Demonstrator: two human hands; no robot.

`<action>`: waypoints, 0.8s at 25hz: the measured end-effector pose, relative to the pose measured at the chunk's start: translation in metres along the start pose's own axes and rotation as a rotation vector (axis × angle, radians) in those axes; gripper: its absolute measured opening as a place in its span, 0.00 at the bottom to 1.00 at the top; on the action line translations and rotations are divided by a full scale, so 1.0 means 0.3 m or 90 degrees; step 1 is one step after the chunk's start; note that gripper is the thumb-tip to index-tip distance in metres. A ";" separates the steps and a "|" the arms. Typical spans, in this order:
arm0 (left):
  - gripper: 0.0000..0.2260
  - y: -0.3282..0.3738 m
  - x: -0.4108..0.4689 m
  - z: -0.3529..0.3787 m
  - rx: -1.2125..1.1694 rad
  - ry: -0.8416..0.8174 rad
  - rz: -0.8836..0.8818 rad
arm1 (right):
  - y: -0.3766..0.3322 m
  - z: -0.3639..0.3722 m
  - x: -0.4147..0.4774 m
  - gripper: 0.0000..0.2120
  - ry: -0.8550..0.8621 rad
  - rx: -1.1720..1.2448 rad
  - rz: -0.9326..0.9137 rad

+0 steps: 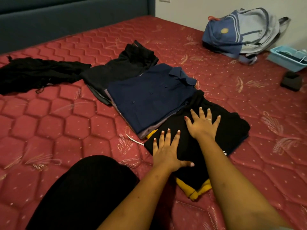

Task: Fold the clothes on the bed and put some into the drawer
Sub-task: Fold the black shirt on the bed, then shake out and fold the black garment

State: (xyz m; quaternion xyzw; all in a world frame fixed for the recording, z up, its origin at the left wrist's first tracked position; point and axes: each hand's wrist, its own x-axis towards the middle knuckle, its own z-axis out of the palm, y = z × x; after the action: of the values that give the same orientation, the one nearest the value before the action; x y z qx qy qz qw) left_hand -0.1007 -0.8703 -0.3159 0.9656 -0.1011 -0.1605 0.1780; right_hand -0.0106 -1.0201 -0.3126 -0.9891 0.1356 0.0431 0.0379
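Both hands lie flat with the fingers spread wide, and they hold nothing. The left hand (167, 150) presses the near edge of a folded black top (232, 128), in the lower middle of the frame. The right hand (203, 123) presses the middle of the same top, a little higher up. The two hands are near each other but do not touch.

The black top sits on a yellow cloth (191, 188) that pokes out below it. Just beside it, toward the middle of the frame, is a folded navy shirt (149, 100). Above that are dark trousers (116, 72). A loose black cloth (33, 75) lies at the upper left, not folded yet. All of them rest on the red bed (66, 122). No drawer shows.

The top looks soft, light and floppy. It will not break, but I think it will sag and come undone if lifted by one corner. It may be best to slide flat hands under both sides and lift the whole pile together. There may be more layers under the top, but they are too dark to count.
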 end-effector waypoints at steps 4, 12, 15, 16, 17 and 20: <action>0.53 -0.010 -0.023 -0.031 -0.007 -0.013 0.001 | -0.014 -0.027 -0.016 0.29 -0.024 -0.001 0.016; 0.48 -0.168 -0.137 -0.359 -0.078 0.153 -0.082 | -0.427 -0.143 -0.153 0.30 0.055 0.160 -0.092; 0.52 -0.438 -0.199 -0.528 -0.093 0.203 -0.197 | -0.726 -0.183 -0.194 0.28 0.033 0.183 -0.203; 0.52 -0.557 -0.219 -0.579 -0.087 0.221 -0.236 | -0.841 -0.193 -0.196 0.28 0.024 0.177 -0.244; 0.52 -0.686 -0.246 -0.623 -0.083 0.247 -0.278 | -0.963 -0.196 -0.196 0.28 0.010 0.169 -0.288; 0.51 -1.094 -0.330 -0.702 -0.099 0.302 -0.410 | -1.370 -0.167 -0.188 0.29 -0.037 0.117 -0.420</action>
State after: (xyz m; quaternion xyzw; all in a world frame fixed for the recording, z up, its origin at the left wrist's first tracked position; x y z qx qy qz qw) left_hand -0.0744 -0.4791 -0.2258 0.9417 0.2627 0.0117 0.2099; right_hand 0.0508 -0.6149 -0.2313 -0.9705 -0.1896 0.0440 0.1426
